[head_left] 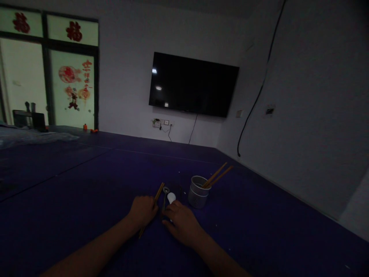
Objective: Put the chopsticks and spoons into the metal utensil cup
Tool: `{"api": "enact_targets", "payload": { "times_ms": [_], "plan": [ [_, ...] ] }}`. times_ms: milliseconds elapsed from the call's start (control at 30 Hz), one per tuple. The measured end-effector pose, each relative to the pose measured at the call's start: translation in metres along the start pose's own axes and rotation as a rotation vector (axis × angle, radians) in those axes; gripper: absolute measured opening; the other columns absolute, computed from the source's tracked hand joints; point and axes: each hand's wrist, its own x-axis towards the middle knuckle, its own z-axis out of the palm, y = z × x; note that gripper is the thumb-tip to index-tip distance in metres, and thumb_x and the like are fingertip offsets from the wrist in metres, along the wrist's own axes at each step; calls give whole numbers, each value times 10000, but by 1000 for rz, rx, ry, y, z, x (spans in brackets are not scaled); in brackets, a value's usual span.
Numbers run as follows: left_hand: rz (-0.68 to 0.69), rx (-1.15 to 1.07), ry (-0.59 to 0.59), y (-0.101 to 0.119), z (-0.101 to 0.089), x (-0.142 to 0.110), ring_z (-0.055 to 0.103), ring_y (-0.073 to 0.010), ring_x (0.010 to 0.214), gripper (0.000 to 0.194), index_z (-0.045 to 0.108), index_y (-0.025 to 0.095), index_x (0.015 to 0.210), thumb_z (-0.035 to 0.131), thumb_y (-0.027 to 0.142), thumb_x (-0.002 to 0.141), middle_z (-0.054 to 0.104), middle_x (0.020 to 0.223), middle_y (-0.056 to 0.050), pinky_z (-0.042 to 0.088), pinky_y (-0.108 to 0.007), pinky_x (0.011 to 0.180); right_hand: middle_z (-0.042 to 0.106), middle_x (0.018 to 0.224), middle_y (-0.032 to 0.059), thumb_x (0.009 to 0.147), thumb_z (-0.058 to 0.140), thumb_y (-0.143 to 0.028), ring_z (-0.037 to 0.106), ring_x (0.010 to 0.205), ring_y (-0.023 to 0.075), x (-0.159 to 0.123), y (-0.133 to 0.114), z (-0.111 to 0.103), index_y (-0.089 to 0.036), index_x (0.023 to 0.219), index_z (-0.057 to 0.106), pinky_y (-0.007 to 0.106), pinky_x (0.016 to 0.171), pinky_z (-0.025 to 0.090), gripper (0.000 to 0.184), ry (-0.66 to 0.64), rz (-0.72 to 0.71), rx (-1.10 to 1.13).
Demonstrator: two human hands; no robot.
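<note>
My left hand [143, 210] is closed around wooden chopsticks [159, 191], which stick out above and below the fist. Just right of it, a metal spoon [165, 191] lies on the purple surface with its bowl pointing away from me. Beside that is a white spoon [171, 197]. The fingers of my right hand [182, 221] curl over its handle, and a bit of white shows between finger and thumb. A metal cup [198, 194] with more chopsticks [216, 175] leaning in it stands right of the spoons.
The wide purple surface [138, 161] runs to the walls. Clear plastic sheeting [34, 135] lies at the far left, near small orange items [85, 127]. A black cable [253, 104] hangs down the right wall; a television [193, 84] is mounted ahead.
</note>
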Motion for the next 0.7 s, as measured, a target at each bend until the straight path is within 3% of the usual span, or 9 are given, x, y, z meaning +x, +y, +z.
{"api": "enact_targets", "payload": {
  "times_ms": [700],
  "plan": [
    [-41,-30,-14,1,-2,0,679,-262,870,355,674,129,925,356,272,861,711,916,-149,493,-368,785,647,1013,52,887,506,-275,521,1022,219,0,1,2,-209,1062,614,319,849,405,215,-27,17,4]
  ]
}}
